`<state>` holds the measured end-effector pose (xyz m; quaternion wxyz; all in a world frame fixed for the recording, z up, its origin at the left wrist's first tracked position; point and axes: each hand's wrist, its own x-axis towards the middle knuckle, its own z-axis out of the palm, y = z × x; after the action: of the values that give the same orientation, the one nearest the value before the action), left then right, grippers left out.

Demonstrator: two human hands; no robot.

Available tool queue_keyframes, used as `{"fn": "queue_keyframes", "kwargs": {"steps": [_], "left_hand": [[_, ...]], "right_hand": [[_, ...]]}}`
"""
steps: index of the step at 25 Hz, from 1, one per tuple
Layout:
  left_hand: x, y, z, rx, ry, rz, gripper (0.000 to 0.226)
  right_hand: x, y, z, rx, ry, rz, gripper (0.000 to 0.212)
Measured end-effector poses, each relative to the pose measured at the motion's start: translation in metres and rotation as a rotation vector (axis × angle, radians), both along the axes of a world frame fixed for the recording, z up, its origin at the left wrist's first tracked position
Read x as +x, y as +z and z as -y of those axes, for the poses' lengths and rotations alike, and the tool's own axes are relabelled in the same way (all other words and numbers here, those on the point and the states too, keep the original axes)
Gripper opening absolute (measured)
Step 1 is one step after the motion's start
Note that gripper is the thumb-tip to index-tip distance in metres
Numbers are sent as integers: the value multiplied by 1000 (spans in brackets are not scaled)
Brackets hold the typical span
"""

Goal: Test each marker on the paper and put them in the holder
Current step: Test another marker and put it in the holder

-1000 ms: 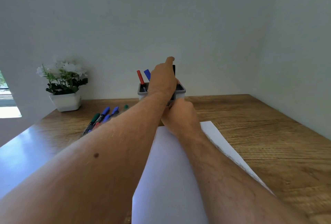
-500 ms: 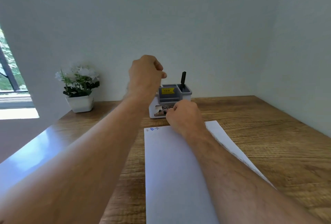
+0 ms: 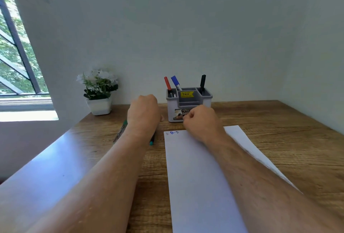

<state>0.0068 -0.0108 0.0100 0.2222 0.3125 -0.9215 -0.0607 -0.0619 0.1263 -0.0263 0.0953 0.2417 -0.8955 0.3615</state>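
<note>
Paper [image 3: 195, 173] nearest, flat on the desk [image 3: 279, 139], small blue and red marks at its far left corner. Right hand [image 3: 202, 121] on its far edge, fingers curled shut, holding what, cannot tell. Left hand [image 3: 144, 112] fisted over loose markers [image 3: 152, 142]. Beyond: holder [image 3: 189, 107] with red marker [image 3: 167, 83], blue marker [image 3: 176, 82], black marker [image 3: 202, 83]. Potted plant [image 3: 98, 91] far left.

counter [image 3: 279, 139]: wood | far edge: holder [image 3: 189, 106] mid, potted plant [image 3: 98, 93] left | paper [image 3: 195, 177] centre, reaching near edge | markers [image 3: 151, 142] left of paper
</note>
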Motion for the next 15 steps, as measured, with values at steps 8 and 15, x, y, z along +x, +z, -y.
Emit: {"fn": "queue_keyframes", "kwargs": {"steps": [8,15], "left_hand": [[-10,-10,-2,-16,33,82,44],[-6,-10,2,-79,45,88,26]], "right_hand": [[-3,-4,3,-31,22,-3,20],[-5,-4,3,-33,20,-5,23]]}}
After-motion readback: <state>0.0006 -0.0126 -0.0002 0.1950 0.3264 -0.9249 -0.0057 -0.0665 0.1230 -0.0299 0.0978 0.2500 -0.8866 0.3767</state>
